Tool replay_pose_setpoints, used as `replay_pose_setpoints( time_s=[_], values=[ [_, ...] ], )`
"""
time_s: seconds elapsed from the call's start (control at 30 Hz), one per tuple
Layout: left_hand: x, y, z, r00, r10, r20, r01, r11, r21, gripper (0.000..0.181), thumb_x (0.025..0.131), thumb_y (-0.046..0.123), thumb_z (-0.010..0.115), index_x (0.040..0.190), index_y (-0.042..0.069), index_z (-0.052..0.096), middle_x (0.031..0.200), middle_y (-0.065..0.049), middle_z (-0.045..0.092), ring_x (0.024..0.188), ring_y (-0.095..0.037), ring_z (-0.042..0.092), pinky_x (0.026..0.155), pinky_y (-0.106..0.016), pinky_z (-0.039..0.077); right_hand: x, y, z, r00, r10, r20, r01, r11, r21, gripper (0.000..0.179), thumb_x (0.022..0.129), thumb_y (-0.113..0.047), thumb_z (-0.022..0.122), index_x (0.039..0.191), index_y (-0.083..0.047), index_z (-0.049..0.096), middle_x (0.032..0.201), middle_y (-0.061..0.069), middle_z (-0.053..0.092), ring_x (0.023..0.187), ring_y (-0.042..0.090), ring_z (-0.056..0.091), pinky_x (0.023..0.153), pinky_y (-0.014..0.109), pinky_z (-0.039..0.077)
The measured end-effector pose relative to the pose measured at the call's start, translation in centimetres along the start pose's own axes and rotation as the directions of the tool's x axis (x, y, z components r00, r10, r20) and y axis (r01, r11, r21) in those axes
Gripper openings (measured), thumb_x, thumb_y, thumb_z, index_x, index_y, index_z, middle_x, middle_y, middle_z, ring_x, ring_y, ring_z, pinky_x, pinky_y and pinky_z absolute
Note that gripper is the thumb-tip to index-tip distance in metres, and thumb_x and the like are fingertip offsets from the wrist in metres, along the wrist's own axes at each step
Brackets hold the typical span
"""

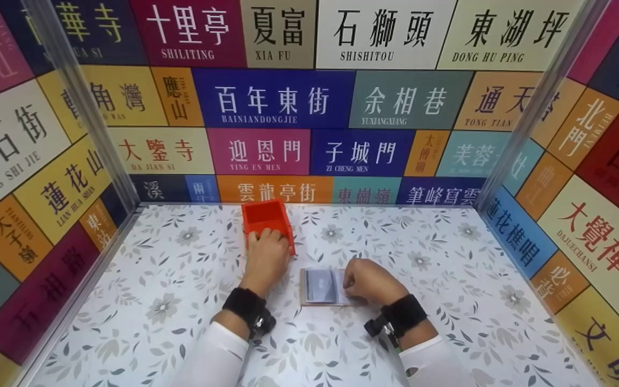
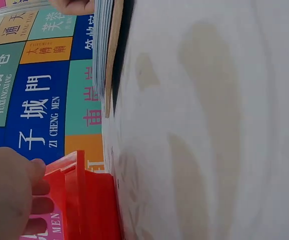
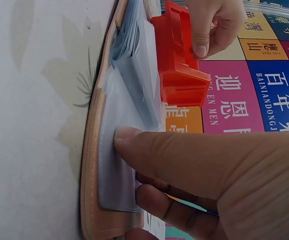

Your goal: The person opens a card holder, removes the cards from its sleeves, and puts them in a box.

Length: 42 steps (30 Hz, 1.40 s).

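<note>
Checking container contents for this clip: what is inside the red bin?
Only bare red surfaces show inside the red bin; the left hand hides its near part, so anything there cannot be seen.

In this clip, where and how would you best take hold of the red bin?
Probably by its right side wall, as the head view shows it, coming from above: thumb outside, fingers inside. The red bin is open-topped, and its thin wall suits a pinch. The left hand is over the near end, so that end looks less accessible.
</note>
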State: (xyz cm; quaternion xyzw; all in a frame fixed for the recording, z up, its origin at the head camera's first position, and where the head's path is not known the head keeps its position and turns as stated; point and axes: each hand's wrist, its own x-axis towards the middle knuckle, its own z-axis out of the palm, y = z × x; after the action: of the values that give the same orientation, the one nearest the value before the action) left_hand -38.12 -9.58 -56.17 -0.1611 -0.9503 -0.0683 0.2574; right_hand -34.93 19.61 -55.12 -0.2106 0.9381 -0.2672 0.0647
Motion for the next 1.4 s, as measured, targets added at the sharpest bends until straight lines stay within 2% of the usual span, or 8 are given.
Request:
replay_pose_setpoints(
  time_s=[0.1,0.2,0.37,0.6,0.7,0.87,1.2,1.4],
  values=[
    [-0.6,0.8,-0.5,0.994,0.105,-0.039,-0.106,0.994,-0.026,0.014,0.103,0.020,0.079,0.101,0.007,0.085,0.104,-0.010,0.074,0.107,-0.033,0.063,0.092,-0.051,0.046,0.1,0.0,0.0,1.000,0.002,0.003,-0.002,1.000,0.000,0.014,0.083,0.001,0.092,0.088,-0.009,0.083,0.088,0.001,0.076,0.074,0.013,0.062,0.069,0.032,0.055],
    [-1.3,1.7,-1.2,0.987,0.161,0.014,-0.159,0.984,-0.076,0.010,0.101,0.019,0.080,0.100,0.010,0.086,0.105,-0.007,0.073,0.107,-0.031,0.062,0.090,-0.049,0.053,0.1,0.0,0.0,1.000,0.001,0.000,-0.001,1.000,-0.002,0.014,0.083,0.000,0.093,0.088,-0.009,0.083,0.087,0.001,0.077,0.074,0.013,0.062,0.069,0.033,0.055],
    [-1.9,3.2,-2.3,0.963,0.185,0.194,-0.139,0.964,-0.228,0.014,0.102,0.021,0.083,0.113,0.014,0.088,0.110,-0.004,0.076,0.112,-0.027,0.068,0.102,-0.048,0.060,0.1,0.0,0.0,1.000,-0.004,-0.003,0.004,1.000,-0.015,0.014,0.083,-0.001,0.093,0.089,-0.009,0.083,0.087,0.001,0.077,0.074,0.013,0.062,0.070,0.033,0.055],
    [-2.5,4.3,-3.3,0.889,0.219,0.403,-0.056,0.924,-0.378,0.026,0.102,0.023,0.083,0.127,0.016,0.086,0.125,-0.002,0.077,0.119,-0.023,0.073,0.108,-0.042,0.061,0.1,-0.1,-0.1,1.000,0.009,0.009,-0.009,1.000,-0.004,0.014,0.083,-0.001,0.092,0.089,-0.008,0.082,0.084,-0.002,0.075,0.073,0.013,0.062,0.070,0.033,0.054],
    [-2.9,4.5,-3.3,0.859,0.231,0.456,-0.041,0.920,-0.390,0.027,0.101,0.020,0.082,0.128,0.016,0.085,0.129,-0.002,0.075,0.120,-0.023,0.072,0.109,-0.043,0.061,0.1,-0.1,-0.1,1.000,0.009,0.007,-0.009,1.000,-0.001,0.014,0.083,0.000,0.092,0.090,-0.008,0.082,0.083,-0.003,0.074,0.073,0.013,0.062,0.069,0.033,0.054],
    [-3.3,4.6,-3.2,0.830,0.234,0.506,-0.035,0.928,-0.370,0.032,0.101,0.017,0.081,0.132,0.016,0.082,0.140,-0.001,0.071,0.126,-0.022,0.070,0.113,-0.043,0.059,0.1,0.0,0.0,1.000,0.000,0.011,0.000,1.000,-0.012,0.014,0.082,0.001,0.091,0.088,-0.009,0.082,0.084,-0.003,0.074,0.074,0.012,0.061,0.069,0.031,0.054],
    [-3.6,4.6,-2.8,0.828,0.225,0.513,-0.047,0.940,-0.337,0.039,0.099,0.014,0.082,0.137,0.016,0.081,0.143,-0.002,0.070,0.127,-0.019,0.067,0.114,-0.041,0.058,0.2,0.1,0.1,1.000,-0.008,0.003,0.008,1.000,-0.022,0.015,0.081,0.000,0.093,0.086,-0.010,0.083,0.086,-0.001,0.077,0.074,0.011,0.062,0.070,0.032,0.056],
    [-3.5,4.6,-2.9,0.838,0.230,0.495,-0.044,0.933,-0.358,0.039,0.097,0.012,0.084,0.136,0.015,0.080,0.129,0.000,0.071,0.116,-0.018,0.066,0.105,-0.038,0.060,0.2,0.0,0.0,1.000,0.005,0.001,-0.005,1.000,0.007,0.015,0.080,0.001,0.092,0.086,-0.009,0.083,0.084,-0.002,0.076,0.074,0.013,0.063,0.070,0.033,0.057]
  ],
)
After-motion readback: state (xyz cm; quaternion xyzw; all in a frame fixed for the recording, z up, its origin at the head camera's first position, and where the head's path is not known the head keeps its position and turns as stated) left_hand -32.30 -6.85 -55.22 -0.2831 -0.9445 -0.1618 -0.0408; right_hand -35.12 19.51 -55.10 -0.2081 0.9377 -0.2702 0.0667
